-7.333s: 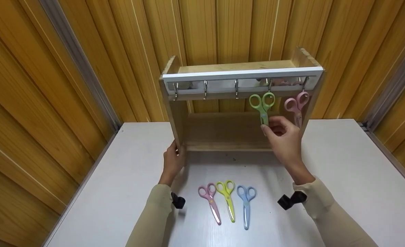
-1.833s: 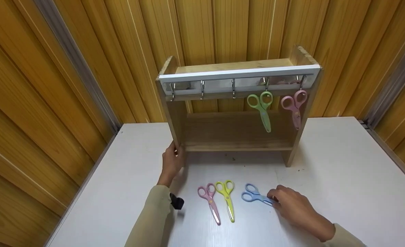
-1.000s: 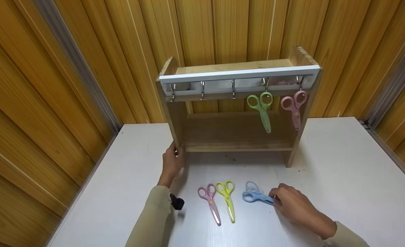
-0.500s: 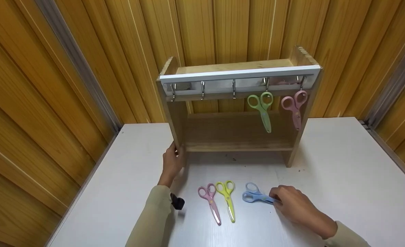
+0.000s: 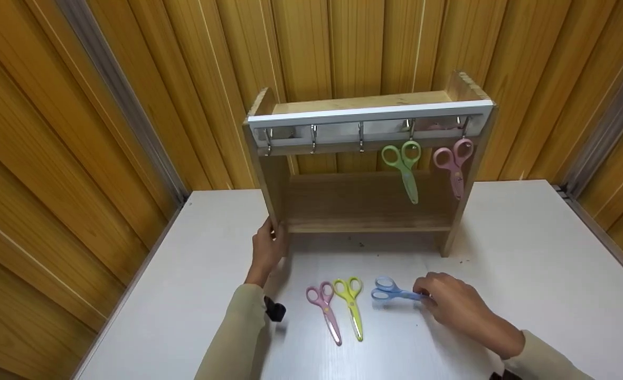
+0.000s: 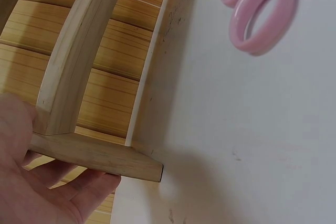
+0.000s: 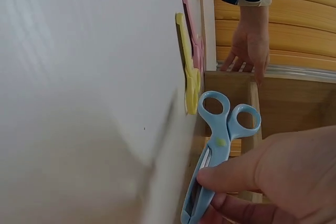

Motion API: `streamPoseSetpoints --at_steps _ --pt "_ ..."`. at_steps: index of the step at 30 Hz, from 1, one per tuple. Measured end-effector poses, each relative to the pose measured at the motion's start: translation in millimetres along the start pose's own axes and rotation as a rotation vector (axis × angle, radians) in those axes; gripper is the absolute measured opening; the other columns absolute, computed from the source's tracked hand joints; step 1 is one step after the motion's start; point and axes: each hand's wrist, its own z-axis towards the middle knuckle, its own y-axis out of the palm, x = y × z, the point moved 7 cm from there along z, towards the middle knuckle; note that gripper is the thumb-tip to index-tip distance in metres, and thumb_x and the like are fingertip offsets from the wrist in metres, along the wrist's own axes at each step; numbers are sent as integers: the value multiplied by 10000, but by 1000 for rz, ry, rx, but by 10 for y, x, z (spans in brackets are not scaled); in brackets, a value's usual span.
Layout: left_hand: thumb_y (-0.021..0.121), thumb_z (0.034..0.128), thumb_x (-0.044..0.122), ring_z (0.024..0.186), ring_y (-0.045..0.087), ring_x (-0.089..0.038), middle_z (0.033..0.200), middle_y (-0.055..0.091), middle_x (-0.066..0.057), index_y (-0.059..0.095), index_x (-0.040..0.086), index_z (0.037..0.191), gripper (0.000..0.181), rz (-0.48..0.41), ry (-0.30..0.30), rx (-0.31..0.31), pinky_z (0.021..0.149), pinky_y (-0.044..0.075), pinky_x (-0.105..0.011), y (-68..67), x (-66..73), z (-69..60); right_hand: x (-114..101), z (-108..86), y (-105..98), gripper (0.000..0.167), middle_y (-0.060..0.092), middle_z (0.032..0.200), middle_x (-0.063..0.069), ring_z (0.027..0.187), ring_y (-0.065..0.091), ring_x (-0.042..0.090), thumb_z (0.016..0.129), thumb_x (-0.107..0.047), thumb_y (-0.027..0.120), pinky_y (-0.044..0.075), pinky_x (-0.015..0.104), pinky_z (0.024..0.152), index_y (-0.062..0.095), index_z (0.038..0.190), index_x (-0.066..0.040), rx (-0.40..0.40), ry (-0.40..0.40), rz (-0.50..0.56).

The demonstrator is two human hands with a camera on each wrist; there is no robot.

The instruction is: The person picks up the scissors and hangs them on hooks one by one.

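My right hand (image 5: 451, 303) pinches the blue scissors (image 7: 220, 124) by the blade end, finger loops pointing left, just over the white table. My left hand (image 5: 266, 248) grips the lower left side panel of the wooden rack (image 5: 369, 227); in the left wrist view its fingers curl around the panel's edge. Pink scissors (image 5: 324, 311) and yellow scissors (image 5: 351, 306) lie side by side on the table, left of the blue pair. From the rack's hooks hang green scissors (image 5: 404, 169) and a second pink pair (image 5: 454, 166), each by one loop.
A white-edged strip (image 5: 369, 112) along the rack's top front carries several metal hooks; the three on the left, such as the middle hook (image 5: 361, 138), bear nothing. Wood-patterned panels (image 5: 354, 47) enclose the white table (image 5: 533, 253) at the back and sides.
Earlier my right hand was at the green scissors on their hook; it then moved down to the blue scissors. These have turned sideways and now rise slightly off the table. My left hand stays put.
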Motion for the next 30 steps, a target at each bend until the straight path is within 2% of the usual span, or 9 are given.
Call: streamPoseSetpoints --at_steps 9,17,23,30 --pt "514 1072 171 1154 675 -335 1384 615 -233 506 -8 1480 446 -4 4 6 890 574 -450 -1 17 7 -125 150 -348 231 668 816 -78 744 569 112 795 56 802 481 325 596 765 879 -156 114 -49 27" --pt "511 1073 173 1157 671 -331 1378 618 -233 525 -6 1464 431 1 17 19 906 566 -466 -25 15 6 -317 314 -710 215 692 885 -45 818 611 134 803 20 843 545 347 696 780 943 -130 252 -89 10" --pt "508 1085 210 1185 664 -338 1408 602 -215 473 23 1514 469 5 -8 -5 921 564 -463 -5 -8 -3 -460 419 -941 216 710 922 -13 873 644 168 822 44 822 567 389 746 778 977 -100 329 -129 95" --pt "512 1080 201 1172 670 -332 1402 610 -209 481 18 1505 464 4 -11 -4 922 564 -459 3 8 1 -567 521 -1153 215 708 940 27 832 647 156 839 74 796 600 397 755 768 1008 -56 425 -156 232"
